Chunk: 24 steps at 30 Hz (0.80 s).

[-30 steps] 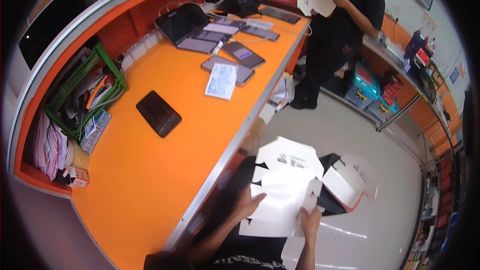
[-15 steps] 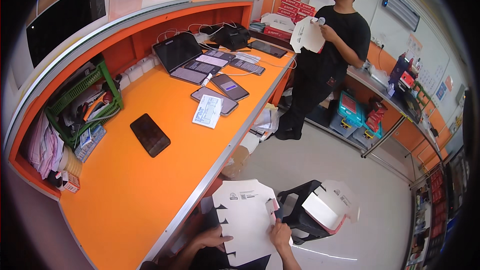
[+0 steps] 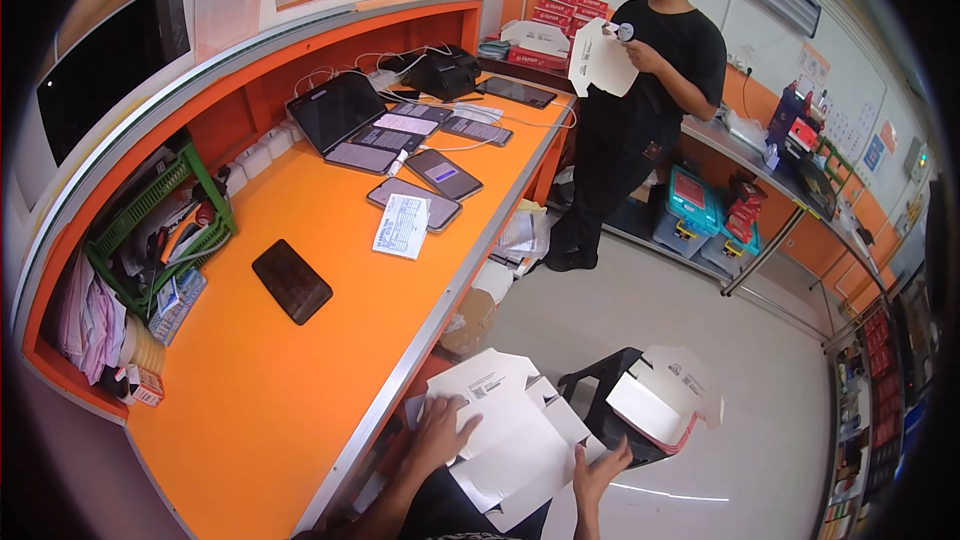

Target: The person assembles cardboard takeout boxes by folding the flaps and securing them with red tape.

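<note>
Head view: left hand [image 3: 440,435] has moved up the white cardboard sheet [image 3: 520,455], lower centre; fingers spread on it, can't tell if pinching. Right hand [image 3: 597,475] now loosened, fingers splayed by its right edge, gripping nothing visible. Looks like flap-folding; next move probably needs even creasing. Stiff card, notched edges. Black stool [image 3: 588,382] lower right, carrying open carton [image 3: 645,405].

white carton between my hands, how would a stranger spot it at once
Beside the long orange counter, at the bottom of the view, find the white carton. It alone lies between your left hand and right hand; the nearby carton rests on a black stool.
</note>
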Each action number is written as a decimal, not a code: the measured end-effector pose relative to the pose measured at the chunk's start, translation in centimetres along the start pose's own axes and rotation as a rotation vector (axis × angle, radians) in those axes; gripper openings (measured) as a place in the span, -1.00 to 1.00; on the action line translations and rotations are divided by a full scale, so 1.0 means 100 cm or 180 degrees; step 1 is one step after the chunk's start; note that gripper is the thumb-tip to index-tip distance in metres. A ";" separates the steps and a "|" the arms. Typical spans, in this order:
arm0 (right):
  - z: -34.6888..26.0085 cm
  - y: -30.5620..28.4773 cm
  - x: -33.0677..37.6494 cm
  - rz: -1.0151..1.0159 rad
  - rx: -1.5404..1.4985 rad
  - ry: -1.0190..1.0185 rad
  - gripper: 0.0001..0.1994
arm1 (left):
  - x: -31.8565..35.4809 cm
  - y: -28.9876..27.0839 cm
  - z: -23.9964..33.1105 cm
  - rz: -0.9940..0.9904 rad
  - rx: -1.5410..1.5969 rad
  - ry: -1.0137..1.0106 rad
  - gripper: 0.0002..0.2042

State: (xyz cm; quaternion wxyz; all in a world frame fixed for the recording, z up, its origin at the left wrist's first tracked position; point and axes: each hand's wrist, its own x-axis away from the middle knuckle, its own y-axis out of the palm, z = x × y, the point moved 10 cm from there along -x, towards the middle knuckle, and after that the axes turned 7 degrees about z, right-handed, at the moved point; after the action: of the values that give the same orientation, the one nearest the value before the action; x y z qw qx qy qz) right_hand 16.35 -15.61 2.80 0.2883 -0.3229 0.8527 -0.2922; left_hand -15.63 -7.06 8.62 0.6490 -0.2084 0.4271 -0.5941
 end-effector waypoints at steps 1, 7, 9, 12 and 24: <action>0.032 -0.002 0.020 -0.0062 -0.0162 0.0571 -0.10 | -0.014 0.020 -0.009 -0.0165 -0.0164 -0.0061 -0.44; 0.043 0.046 0.111 -0.1710 -0.1963 0.2006 -0.53 | -0.097 0.115 -0.127 -0.0565 -0.0632 -0.0654 -0.03; 0.035 0.054 0.108 -0.1499 -0.2334 0.2207 -0.46 | -0.090 0.130 -0.132 -0.1615 -0.0183 -0.1037 -0.15; 0.027 0.053 0.088 -0.1104 -0.2583 0.2157 -0.51 | -0.087 0.103 -0.090 -0.1605 0.0071 -0.0740 -0.31; 0.005 0.068 0.008 -0.1311 -0.0622 0.0620 -0.54 | 0.000 0.044 0.092 -0.0769 -0.1079 0.0056 -0.94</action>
State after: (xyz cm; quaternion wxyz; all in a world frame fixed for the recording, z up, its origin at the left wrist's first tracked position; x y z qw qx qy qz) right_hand 13.58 -12.15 -2.49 0.1064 -0.4866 0.8169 -0.2908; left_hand -5.62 -8.34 10.27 0.5249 -0.3591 0.4986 -0.5890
